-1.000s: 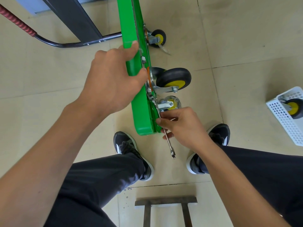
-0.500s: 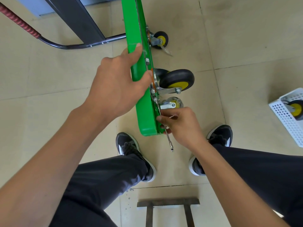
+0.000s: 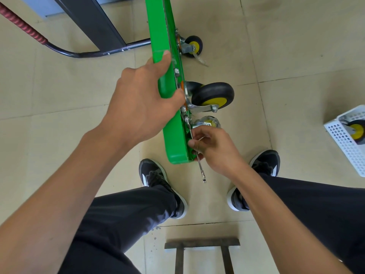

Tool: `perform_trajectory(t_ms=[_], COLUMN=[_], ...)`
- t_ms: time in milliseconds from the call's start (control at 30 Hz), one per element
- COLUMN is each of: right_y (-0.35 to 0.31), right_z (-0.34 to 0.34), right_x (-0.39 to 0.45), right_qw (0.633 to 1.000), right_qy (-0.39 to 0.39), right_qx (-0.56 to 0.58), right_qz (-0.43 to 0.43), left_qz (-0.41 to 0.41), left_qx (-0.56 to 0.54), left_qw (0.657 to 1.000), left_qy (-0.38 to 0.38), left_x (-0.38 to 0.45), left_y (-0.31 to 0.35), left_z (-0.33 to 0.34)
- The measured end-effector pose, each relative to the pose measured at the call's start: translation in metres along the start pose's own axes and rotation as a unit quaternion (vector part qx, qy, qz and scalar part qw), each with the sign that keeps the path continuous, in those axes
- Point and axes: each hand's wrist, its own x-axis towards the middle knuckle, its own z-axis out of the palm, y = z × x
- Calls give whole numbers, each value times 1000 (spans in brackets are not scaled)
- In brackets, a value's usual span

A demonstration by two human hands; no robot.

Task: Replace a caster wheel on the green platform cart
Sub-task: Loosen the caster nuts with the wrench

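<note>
Standing the green cart [image 3: 173, 133] on edge on the floor, long axis running away from me, wheels pointing right. My left hand [image 3: 142, 101] clamps its top edge. My right hand's fingers [image 3: 194, 144] pinch the wrench [image 3: 200, 167], handle angled back toward my feet, working a caster [image 3: 206, 123] bolt. Next, I reckon: swing and reseat.

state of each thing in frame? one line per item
cart: tipped on edge on the floor
left hand: grips the cart's edge
right hand: holds the wrench
wrench: head up at the caster plate, handle pointing down toward the feet
big caster: mounted, wheel off the floor
wrapped caster: at the cart's underside, in clear film
far caster: mounted
basket: on the floor, holds a caster
</note>
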Motion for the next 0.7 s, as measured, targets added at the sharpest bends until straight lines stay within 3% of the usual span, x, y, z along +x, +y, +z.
perform_trajectory(t_ms=[333,633,700], right_y=[8,15,17], right_z=[-5,-13,-16], right_x=[12,43,40], right_qw=[992,948,948], right_qy=[-69,-24,-25], right_qx=[-95,-272,-265], right_qz=[-38,-166,-174], left_qz=[-9,-10,-10], left_qx=[-15,-20,-15], left_qw=[1000,1000,1000], left_qy=[7,-2,-4], left_x=[1,3,3], left_y=[0,-4,-4], left_z=[2,2,2])
